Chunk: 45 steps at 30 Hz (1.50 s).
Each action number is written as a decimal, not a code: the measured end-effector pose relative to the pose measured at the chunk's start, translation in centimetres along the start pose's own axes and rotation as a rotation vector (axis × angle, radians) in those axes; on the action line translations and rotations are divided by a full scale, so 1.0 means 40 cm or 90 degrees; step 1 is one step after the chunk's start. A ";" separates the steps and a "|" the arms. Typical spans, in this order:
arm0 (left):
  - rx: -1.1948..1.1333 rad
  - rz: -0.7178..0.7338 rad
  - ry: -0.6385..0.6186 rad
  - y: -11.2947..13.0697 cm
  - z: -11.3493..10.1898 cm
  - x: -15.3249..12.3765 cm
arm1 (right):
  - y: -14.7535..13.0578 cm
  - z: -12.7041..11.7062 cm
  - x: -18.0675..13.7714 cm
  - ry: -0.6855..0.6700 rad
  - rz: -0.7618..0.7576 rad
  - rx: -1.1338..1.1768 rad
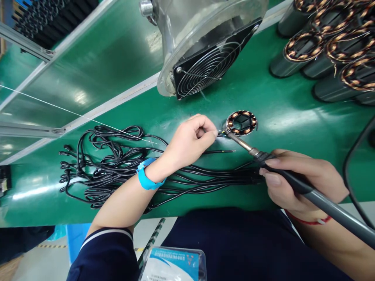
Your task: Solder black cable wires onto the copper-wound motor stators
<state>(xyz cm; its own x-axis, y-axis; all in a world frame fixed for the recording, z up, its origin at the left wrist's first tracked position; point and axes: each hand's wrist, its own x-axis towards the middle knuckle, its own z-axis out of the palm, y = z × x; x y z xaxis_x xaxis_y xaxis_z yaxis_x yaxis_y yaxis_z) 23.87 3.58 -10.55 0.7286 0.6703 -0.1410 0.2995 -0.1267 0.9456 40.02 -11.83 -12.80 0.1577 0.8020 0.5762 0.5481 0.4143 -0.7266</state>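
My right hand is closed round the handle of a soldering iron. The iron's tip reaches the left rim of a small motor stator, a ring of copper windings upright on the bench. My left hand pinches a thin silvery strand, apparently solder wire, close beside that tip. A pale thread runs down from the upper left toward this hand. Beneath my left forearm lie several black power cables, their plugs to the left. One stripped cable end points right, just below the stator.
A fume fan with a round wire guard stands behind the work on the green bench. Several wound stators stand at the back right. A black cord hangs at the right edge. Black parts are stacked at the upper left.
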 end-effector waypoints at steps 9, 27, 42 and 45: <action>-0.001 -0.011 0.002 0.001 0.001 0.001 | 0.006 0.004 -0.002 0.013 -0.020 -0.017; -0.011 -0.035 0.009 0.011 0.001 0.006 | -0.030 0.019 0.074 0.025 0.095 -0.200; -0.126 -0.095 -0.005 0.017 0.004 0.012 | 0.020 0.078 0.064 0.028 0.110 -0.268; -0.088 -0.031 -0.007 0.014 0.004 0.006 | 0.021 0.087 0.069 -0.008 0.097 -0.269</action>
<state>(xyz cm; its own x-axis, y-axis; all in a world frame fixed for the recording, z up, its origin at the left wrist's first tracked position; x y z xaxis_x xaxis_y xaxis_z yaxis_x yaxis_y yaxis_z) 24.30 3.54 -10.10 0.7226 0.6646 -0.1901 0.2476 0.0079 0.9688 38.06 -7.78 -13.12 0.2540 0.8464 0.4680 0.8070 0.0812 -0.5849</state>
